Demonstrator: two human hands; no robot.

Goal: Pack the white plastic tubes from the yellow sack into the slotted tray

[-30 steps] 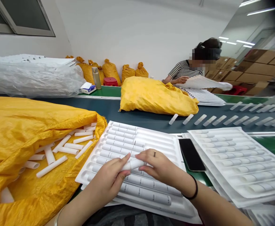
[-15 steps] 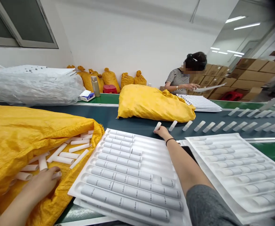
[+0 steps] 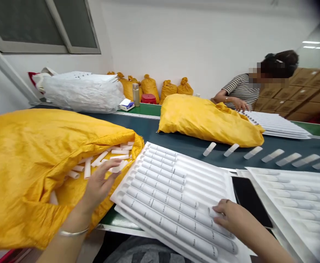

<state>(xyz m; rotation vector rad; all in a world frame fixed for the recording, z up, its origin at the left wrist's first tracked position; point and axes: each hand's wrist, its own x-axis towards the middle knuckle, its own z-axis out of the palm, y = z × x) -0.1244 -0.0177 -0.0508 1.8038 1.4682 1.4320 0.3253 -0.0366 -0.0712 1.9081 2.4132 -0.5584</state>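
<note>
My left hand is raised over the mouth of the yellow sack, its thumb and fingers around a short white tube. Loose white tubes lie inside the sack. My right hand reaches down to the right part of the white moulded tray, fingertips closed on the end of a short tube in a groove. Rows of printed tubes fill much of this tray, which lies on another one.
Slanted white tubes stand in a line on the dark belt, beside a full yellow sack. A black phone lies between my tray and a second filled tray. Across the belt, a co-worker handles stacked trays.
My right hand has left the tube on the belt and come down to the tray. My left hand has risen from inside the sack with a tube. The view has turned left.
</note>
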